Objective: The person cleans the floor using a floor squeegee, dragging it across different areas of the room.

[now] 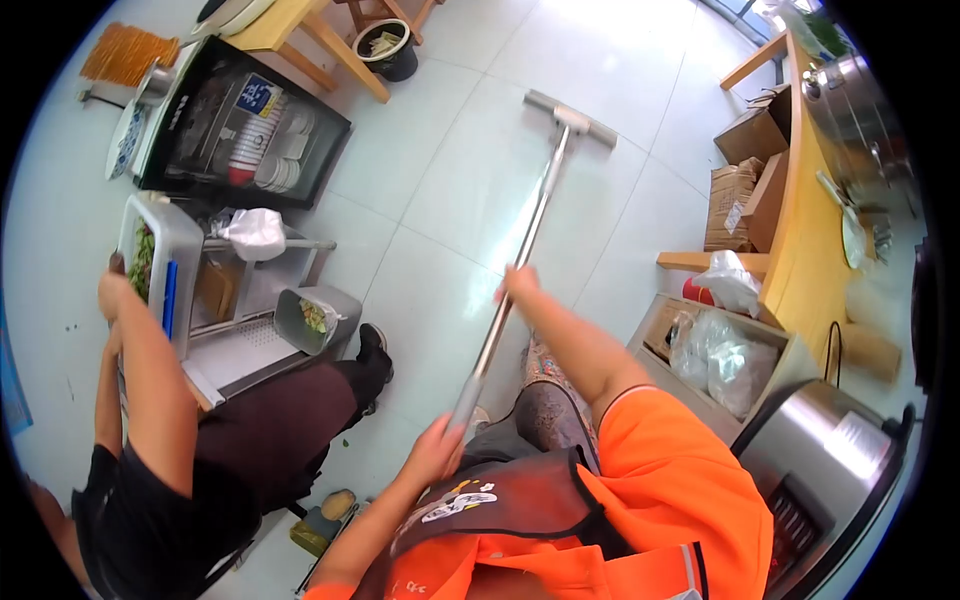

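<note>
A mop (540, 195) with a long metal pole slants across the view, its wide T-shaped grey head resting on the tiled floor ahead. My right hand (518, 284) is closed around the middle of the pole. Nearer my body, my left hand (436, 450) wraps the grey grip at the upper end. Whether the head is a sponge or a rubber blade is hard to make out.
At left a person in black (250, 430) sits by a cart, hands at a tub (180, 255) of greens. A glass-front cabinet (250, 130) holds dishes. Boxes (735, 205) sit under the wooden table (800, 290) at right. A black bin (388, 55) stands far back.
</note>
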